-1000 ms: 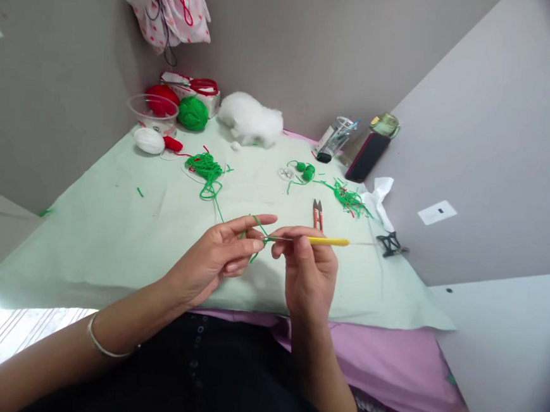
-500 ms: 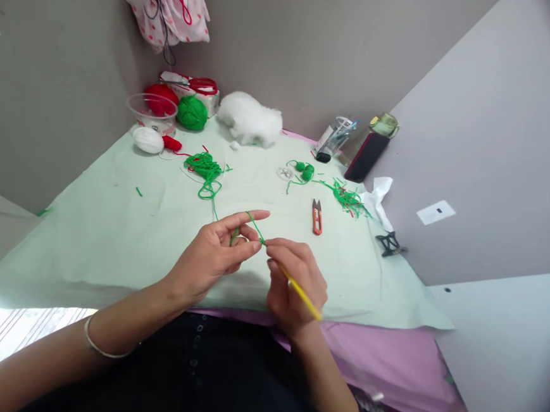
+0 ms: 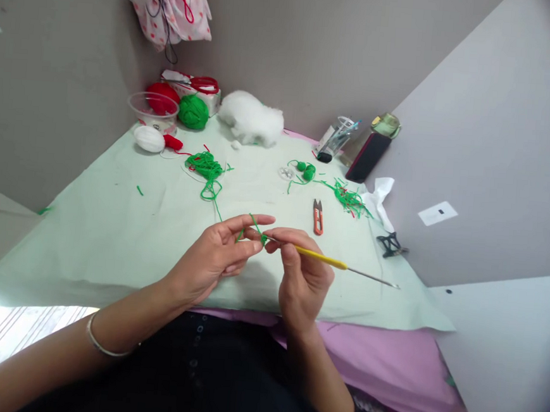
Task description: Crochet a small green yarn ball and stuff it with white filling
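My left hand (image 3: 221,249) pinches a small piece of green yarn work (image 3: 263,239) between thumb and fingers, its index finger stretched out with the green strand over it. That strand runs back to a loose green yarn heap (image 3: 205,165) on the table. My right hand (image 3: 305,272) is closed round a crochet hook (image 3: 323,257) with a yellow handle and metal ends. The hook's left tip meets the yarn work at my left fingertips; its other end points right. Orange thread snips (image 3: 318,218) lie on the cloth beyond my right hand.
At the back left are a clear tub (image 3: 153,114), a green yarn ball (image 3: 193,111) and a white yarn ball (image 3: 149,139). White stuffing (image 3: 252,118) lies at the back. Green scraps (image 3: 350,201), a phone (image 3: 368,157) and a black stand (image 3: 392,245) are on the right.
My right hand has turned, so the hook now lies nearly level, pointing right, instead of slanting down toward me. My left hand has shifted slightly right.
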